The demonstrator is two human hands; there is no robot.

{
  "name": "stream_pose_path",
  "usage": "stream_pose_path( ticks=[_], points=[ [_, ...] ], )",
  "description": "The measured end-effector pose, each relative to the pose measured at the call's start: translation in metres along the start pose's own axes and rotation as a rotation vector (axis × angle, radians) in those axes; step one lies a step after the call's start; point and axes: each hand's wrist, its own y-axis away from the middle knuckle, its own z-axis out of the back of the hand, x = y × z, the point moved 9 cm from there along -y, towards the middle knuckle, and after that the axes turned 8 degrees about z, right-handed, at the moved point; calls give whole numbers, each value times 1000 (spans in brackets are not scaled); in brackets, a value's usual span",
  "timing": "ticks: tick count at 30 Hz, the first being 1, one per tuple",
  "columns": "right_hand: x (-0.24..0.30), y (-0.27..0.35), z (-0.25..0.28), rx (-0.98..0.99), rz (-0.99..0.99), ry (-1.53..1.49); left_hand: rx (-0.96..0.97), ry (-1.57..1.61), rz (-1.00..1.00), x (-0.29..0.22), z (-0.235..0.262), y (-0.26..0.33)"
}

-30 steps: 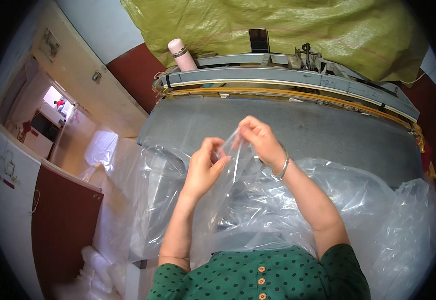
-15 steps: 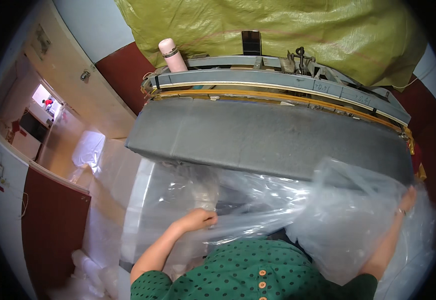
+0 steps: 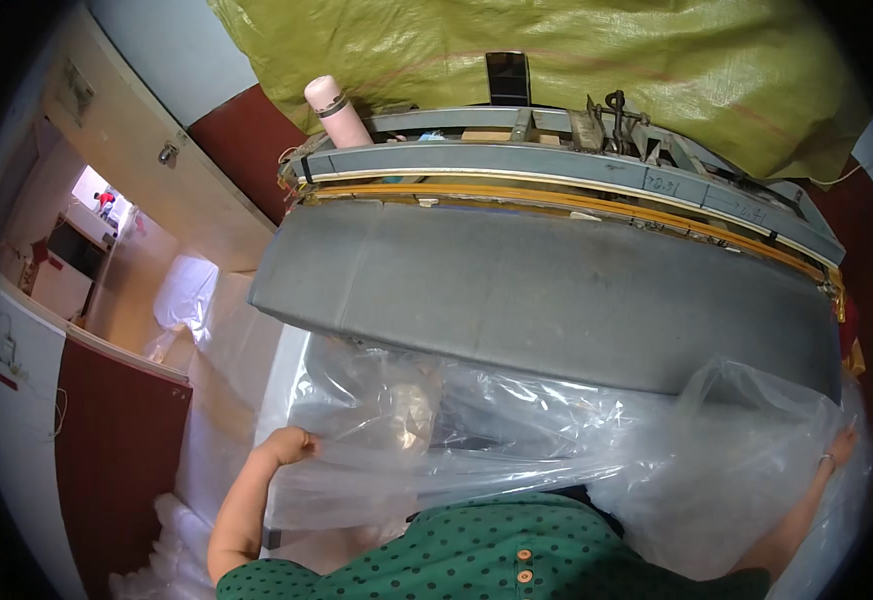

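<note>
A large clear plastic sheet (image 3: 546, 470) stretches across my lap, wrinkled and shiny, between my two hands. At the left, my left hand (image 3: 294, 446) is closed in a fist on its edge. Far to the right, my right hand (image 3: 840, 448) grips the other side of the sheet, its fingers partly hidden by the film. Beyond the plastic lies a long grey padded work surface (image 3: 546, 290). The sheet's raised fold on the right rests against the near edge of that surface.
Behind the pad runs a grey metal frame (image 3: 476, 157) with an orange strip. A pink bottle (image 3: 339, 112), a dark phone-like slab (image 3: 507, 78) and a metal clamp (image 3: 615, 122) stand along it. A yellow-green tarp (image 3: 596, 50) hangs behind. An open door (image 3: 146, 130) and more plastic (image 3: 171, 555) are at left.
My left hand has moved left, drawing the plastic out wider. My right hand has shifted slightly right and nearer to me, and the fold on the right has sunk lower.
</note>
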Motion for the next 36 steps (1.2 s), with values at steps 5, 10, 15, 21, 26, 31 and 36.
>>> stream_pose_path(
  ticks=[5, 10, 15, 21, 26, 31, 36],
  points=[
    [62, -39, -26, 88, 141, -196, -584, -207, 364, 112, 78, -27],
    [186, -58, -66, -24, 214, -179, -1714, 31, 294, 79, 391, 60],
    [142, -76, -67, -63, 153, -37, -1657, 548, 142, 45, 445, -49],
    [129, -45, -52, 132, 95, 236, -822, 424, 371, 74, 262, -252],
    [201, -18, -26, 235, -80, 227, -938, 164, 300, 85, 286, -243],
    [234, -20, -12, 278, 37, 313, -1483, 560, 38, 29, 309, -198],
    [234, -13, 15, 247, -98, 356, -446, 1129, -576, -265, 272, -116]
  ],
)
